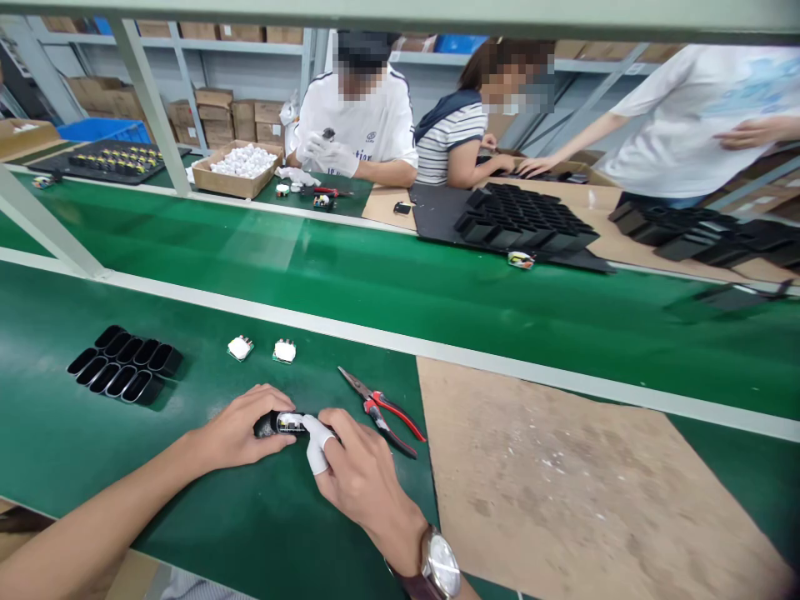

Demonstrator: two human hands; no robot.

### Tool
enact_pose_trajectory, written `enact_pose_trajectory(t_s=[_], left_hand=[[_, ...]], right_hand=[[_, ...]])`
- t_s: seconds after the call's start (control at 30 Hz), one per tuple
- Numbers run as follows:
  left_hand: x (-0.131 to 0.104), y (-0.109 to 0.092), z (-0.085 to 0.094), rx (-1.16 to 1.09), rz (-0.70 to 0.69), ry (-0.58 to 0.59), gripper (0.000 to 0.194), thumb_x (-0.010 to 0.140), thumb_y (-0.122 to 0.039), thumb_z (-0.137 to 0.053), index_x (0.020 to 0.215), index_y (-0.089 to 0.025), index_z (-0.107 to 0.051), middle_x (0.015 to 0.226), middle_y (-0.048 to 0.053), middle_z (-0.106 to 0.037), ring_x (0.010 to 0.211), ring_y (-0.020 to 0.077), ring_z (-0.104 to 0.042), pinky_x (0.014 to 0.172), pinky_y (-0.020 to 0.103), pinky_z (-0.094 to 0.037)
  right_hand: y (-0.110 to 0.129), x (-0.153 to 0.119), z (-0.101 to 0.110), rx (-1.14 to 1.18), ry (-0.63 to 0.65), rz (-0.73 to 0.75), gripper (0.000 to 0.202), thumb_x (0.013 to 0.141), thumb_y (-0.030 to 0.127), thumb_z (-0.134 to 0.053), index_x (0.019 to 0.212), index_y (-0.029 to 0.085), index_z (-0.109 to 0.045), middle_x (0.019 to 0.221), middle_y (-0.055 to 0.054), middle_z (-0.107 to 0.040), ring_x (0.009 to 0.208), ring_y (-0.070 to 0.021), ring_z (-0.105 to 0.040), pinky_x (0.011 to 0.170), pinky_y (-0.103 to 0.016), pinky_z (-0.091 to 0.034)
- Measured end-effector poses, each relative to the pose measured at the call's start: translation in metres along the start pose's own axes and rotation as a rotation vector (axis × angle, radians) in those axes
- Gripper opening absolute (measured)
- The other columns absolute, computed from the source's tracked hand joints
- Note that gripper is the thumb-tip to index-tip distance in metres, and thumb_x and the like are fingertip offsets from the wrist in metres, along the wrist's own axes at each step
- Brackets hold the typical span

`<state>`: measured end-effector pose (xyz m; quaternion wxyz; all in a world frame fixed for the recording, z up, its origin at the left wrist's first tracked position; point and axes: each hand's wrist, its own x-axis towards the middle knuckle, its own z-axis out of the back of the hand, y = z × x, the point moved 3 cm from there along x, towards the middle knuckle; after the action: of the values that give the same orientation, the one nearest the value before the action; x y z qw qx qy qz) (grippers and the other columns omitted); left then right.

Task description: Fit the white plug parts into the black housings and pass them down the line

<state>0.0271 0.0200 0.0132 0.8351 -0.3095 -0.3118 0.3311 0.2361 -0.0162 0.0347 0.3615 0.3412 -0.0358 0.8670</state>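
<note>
Between my two hands is a black plastic case with a small circuit board [291, 422] showing in its open side. My left hand [247, 427] closes around the case's left end, thumb in front and fingers behind. At the other end my right hand [356, 462] grips the case, and white finger cots cover its thumb and index finger. Red-and-black long-nose pliers [379, 407] lie just beyond my right hand, jaws slightly apart. Farther back rest two small circuit boards with white tops, one on the left [240, 347] and another beside it [285, 351].
Several empty black cases [125, 367] stand grouped at the left. A stained cardboard sheet [562, 475] covers the bench on the right. Past a pale rail runs a green conveyor belt [350, 258] carrying a board [521, 260]. Co-workers sit and stand opposite, near black cases [531, 218].
</note>
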Motion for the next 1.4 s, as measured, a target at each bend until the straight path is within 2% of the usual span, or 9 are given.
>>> enact_pose_trajectory(t_s=[0.1,0.2,0.37,0.43,0.53,0.67,0.93,1.23,1.4], left_hand=[[0.001,-0.001,0.0,0.049,0.001,0.016,0.029,0.097,-0.027,-0.075,0.121,-0.024,-0.06,0.116,0.007,-0.074,0.109,0.0249,-0.07,0.098,0.042,-0.052],[0.002,-0.002,0.001,0.076,-0.007,0.031,0.027,0.097,-0.027,-0.074,0.119,-0.023,-0.06,0.117,0.008,-0.073,0.11,0.0254,-0.069,0.099,0.042,-0.05],[0.003,-0.002,0.002,0.061,0.002,0.064,0.026,0.096,-0.028,-0.075,0.119,-0.023,-0.062,0.12,0.009,-0.072,0.113,0.0259,-0.067,0.101,0.042,-0.048],[0.003,-0.002,0.002,0.064,0.012,0.071,0.026,0.096,-0.029,-0.075,0.118,-0.022,-0.063,0.12,0.009,-0.072,0.113,0.0263,-0.067,0.102,0.043,-0.047],[0.003,-0.001,0.0,0.056,0.01,0.08,0.026,0.095,-0.029,-0.076,0.117,-0.022,-0.064,0.119,0.009,-0.072,0.111,0.0263,-0.066,0.1,0.042,-0.047],[0.003,0.0,-0.001,0.034,0.008,0.076,0.024,0.097,-0.029,-0.075,0.117,-0.022,-0.064,0.117,0.007,-0.072,0.11,0.0249,-0.065,0.099,0.04,-0.046],[0.003,0.0,-0.003,0.037,0.016,0.076,0.016,0.099,-0.026,-0.071,0.113,-0.022,-0.065,0.112,0.006,-0.071,0.107,0.0234,-0.063,0.096,0.037,-0.046],[0.0,0.003,-0.005,0.036,0.033,0.052,0.019,0.096,-0.024,-0.072,0.113,-0.022,-0.065,0.112,0.006,-0.071,0.107,0.0234,-0.064,0.096,0.038,-0.046],[0.0,0.002,-0.005,0.056,0.035,0.052,0.019,0.096,-0.025,-0.072,0.113,-0.022,-0.065,0.112,0.006,-0.072,0.106,0.0241,-0.064,0.095,0.039,-0.048]], right_hand=[[-0.001,0.001,-0.001,0.008,0.002,0.001,0.021,0.094,0.004,-0.05,0.081,0.019,-0.058,0.097,-0.01,-0.063,0.076,-0.0202,-0.056,0.057,-0.034,-0.039],[-0.007,-0.001,-0.005,-0.06,0.001,-0.107,0.02,0.096,0.004,-0.049,0.09,0.018,-0.061,0.1,-0.011,-0.064,0.079,-0.0212,-0.058,0.059,-0.034,-0.043],[-0.019,-0.005,-0.014,-0.192,0.147,-0.171,0.028,0.079,-0.003,-0.048,0.09,0.018,-0.063,0.091,-0.011,-0.064,0.082,-0.0279,-0.057,0.068,-0.041,-0.051],[-0.018,-0.004,-0.013,-0.143,0.149,-0.16,0.034,0.079,-0.004,-0.047,0.099,0.016,-0.065,0.098,-0.013,-0.065,0.089,-0.0295,-0.058,0.075,-0.045,-0.055],[-0.011,0.0,-0.007,0.067,0.109,-0.132,0.035,0.088,-0.003,-0.046,0.112,0.016,-0.064,0.12,-0.015,-0.063,0.108,-0.0299,-0.058,0.088,-0.047,-0.057],[0.002,0.006,-0.004,0.265,0.173,-0.097,0.029,0.096,0.004,-0.048,0.116,0.018,-0.063,0.133,-0.015,-0.057,0.123,-0.0301,-0.053,0.098,-0.049,-0.056],[0.006,0.014,-0.011,0.292,0.267,-0.163,0.031,0.101,0.009,-0.048,0.125,0.022,-0.062,0.126,-0.013,-0.061,0.116,-0.0292,-0.058,0.094,-0.051,-0.057],[-0.005,0.003,-0.011,0.29,0.174,-0.096,0.031,0.1,0.013,-0.06,0.13,0.023,-0.062,0.125,-0.012,-0.066,0.117,-0.0304,-0.061,0.092,-0.05,-0.057],[-0.003,0.005,-0.007,0.31,0.124,-0.1,0.034,0.103,0.015,-0.059,0.136,0.021,-0.06,0.12,-0.011,-0.068,0.101,-0.0247,-0.066,0.083,-0.043,-0.057]])
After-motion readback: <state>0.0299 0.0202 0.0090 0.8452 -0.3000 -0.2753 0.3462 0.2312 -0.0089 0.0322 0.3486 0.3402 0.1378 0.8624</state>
